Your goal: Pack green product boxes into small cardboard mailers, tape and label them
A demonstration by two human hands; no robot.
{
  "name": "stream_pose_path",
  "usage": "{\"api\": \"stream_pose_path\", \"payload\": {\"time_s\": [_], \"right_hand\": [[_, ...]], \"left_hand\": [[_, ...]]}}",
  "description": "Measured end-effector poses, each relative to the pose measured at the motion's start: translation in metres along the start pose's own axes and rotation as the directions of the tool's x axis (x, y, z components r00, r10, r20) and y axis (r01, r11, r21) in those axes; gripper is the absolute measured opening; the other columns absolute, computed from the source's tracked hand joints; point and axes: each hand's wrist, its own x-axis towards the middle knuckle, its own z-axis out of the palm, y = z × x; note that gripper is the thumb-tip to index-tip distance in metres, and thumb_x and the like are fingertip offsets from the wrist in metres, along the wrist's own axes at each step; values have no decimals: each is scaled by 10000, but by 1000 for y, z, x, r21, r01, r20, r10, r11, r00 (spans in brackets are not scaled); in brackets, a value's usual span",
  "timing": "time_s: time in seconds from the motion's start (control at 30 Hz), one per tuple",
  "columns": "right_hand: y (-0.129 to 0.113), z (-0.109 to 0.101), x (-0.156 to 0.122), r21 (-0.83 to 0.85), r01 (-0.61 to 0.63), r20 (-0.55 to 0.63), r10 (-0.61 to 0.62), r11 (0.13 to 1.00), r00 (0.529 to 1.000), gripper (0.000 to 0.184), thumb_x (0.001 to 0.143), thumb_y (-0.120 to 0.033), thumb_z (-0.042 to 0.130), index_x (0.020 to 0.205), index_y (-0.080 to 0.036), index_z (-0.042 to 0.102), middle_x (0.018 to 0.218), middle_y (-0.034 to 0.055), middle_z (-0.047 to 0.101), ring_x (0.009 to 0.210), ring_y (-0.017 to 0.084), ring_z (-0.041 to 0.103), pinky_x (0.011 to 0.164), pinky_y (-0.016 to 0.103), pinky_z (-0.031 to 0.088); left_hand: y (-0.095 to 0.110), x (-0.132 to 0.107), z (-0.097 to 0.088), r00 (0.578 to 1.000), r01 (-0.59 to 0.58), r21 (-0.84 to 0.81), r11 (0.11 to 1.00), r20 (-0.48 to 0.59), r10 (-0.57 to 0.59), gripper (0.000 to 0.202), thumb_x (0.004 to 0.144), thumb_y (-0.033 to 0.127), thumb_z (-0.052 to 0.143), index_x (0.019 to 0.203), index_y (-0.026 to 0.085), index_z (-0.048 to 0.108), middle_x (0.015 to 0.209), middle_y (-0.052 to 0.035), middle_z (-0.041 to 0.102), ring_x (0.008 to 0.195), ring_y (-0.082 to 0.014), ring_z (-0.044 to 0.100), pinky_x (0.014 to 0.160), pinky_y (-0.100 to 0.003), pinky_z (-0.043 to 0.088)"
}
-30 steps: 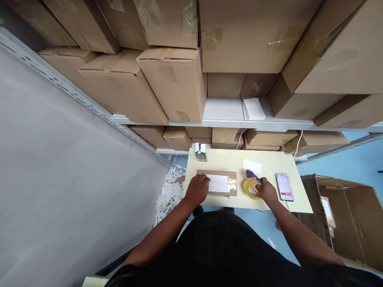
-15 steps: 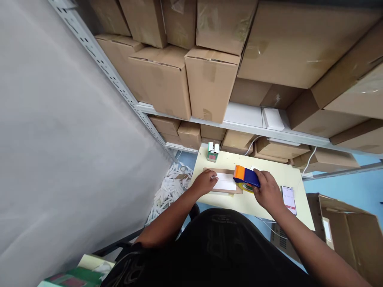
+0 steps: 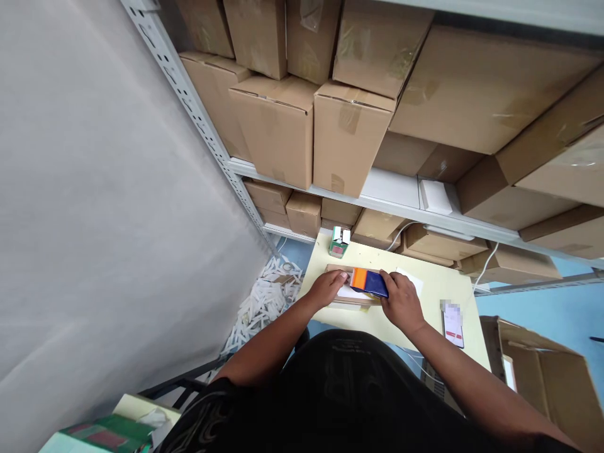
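On the pale yellow table lies a flat cardboard box (image 3: 333, 268) with a white sheet (image 3: 346, 292) on top. My right hand (image 3: 402, 303) grips the blue end of an orange and blue tape dispenser (image 3: 370, 282), held low over the box. At the box's left end rests my left hand (image 3: 329, 287), its fingers closed and close to the dispenser's orange front. What those fingers pinch, if anything, is too small to make out. The dispenser and both hands cover much of the sheet.
A small green box (image 3: 338, 242) stands at the table's (image 3: 429, 321) back left. Toward the right lie a white paper (image 3: 411, 280) and a phone (image 3: 453, 324). Shelves of cartons (image 3: 352, 138) rise behind. An open carton (image 3: 547, 377) is at right; white paper strips (image 3: 259, 308) cover the floor at left.
My right hand has moved left with the tape dispenser, from the box's right end to over its middle, close to my left hand. The camera view has shifted slightly.
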Motion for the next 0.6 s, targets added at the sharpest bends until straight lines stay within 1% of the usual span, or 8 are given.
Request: {"api": "stream_pose_path", "payload": {"time_s": [0.07,0.13,0.17,0.2,0.33,0.4,0.5,0.6], "right_hand": [[2,1,-1,17,-31,-16,31,999,999,655,801,-146,588,1448,-145,487,1160,149,566,1063,314,523,943,460,472],[3,2,-3,32,-48,-17,48,998,999,654,801,-147,589,1447,-142,488,1155,145,561,1053,308,522,941,454,474],[3,2,-4,32,-48,-13,48,998,999,655,801,-147,590,1448,-143,488,1153,143,560,1049,306,522,941,452,474],[3,2,-5,26,-45,-8,46,999,999,654,803,-148,593,1449,-143,489,1151,141,561,1047,303,521,940,448,473],[-5,0,-6,-18,-47,14,47,999,999,638,817,-159,607,1445,-141,497,1149,140,569,1041,301,520,922,432,467],[-9,-2,-5,-30,-39,36,40,999,999,626,823,-158,608,1440,-143,502,1150,139,572,1040,302,519,923,430,460],[-13,-4,-5,-36,-24,52,25,999,998,622,828,-154,607,1441,-145,497,1158,140,573,1041,304,518,929,432,450],[-16,-3,-9,-32,-26,49,27,999,998,626,837,-167,609,1448,-143,478,1158,140,572,1042,303,516,925,426,447]], "left_hand": [[-6,-1,3,987,-77,83,994,-135,88,338,1022,396,451,1062,182,708,1070,-89,721,1035,-226,662,962,-367,520],[-16,-5,5,937,-122,191,974,-303,177,273,980,331,534,1148,177,685,1206,-117,673,1175,-244,613,1067,-404,482],[-21,-8,6,912,-131,244,961,-349,213,286,964,306,562,1195,178,671,1267,-128,644,1237,-253,580,1111,-426,456],[-26,-11,7,903,-140,293,946,-355,244,303,953,286,582,1225,182,663,1313,-132,622,1287,-261,548,1142,-446,434],[-32,-21,11,930,-189,421,887,-214,300,244,931,223,603,1153,202,702,1366,-117,608,1362,-290,487,1166,-497,400],[-23,-25,11,933,-154,419,895,-236,271,211,955,211,555,1095,201,713,1276,-109,651,1277,-275,539,1113,-475,436],[-1,-27,6,938,-79,359,930,-290,191,278,1028,255,439,1065,206,710,1077,-83,697,1071,-229,611,997,-414,485],[17,-27,2,944,-59,395,917,-277,181,276,1022,349,486,1034,204,721,1076,-88,702,1098,-252,597,1013,-425,454]]}}
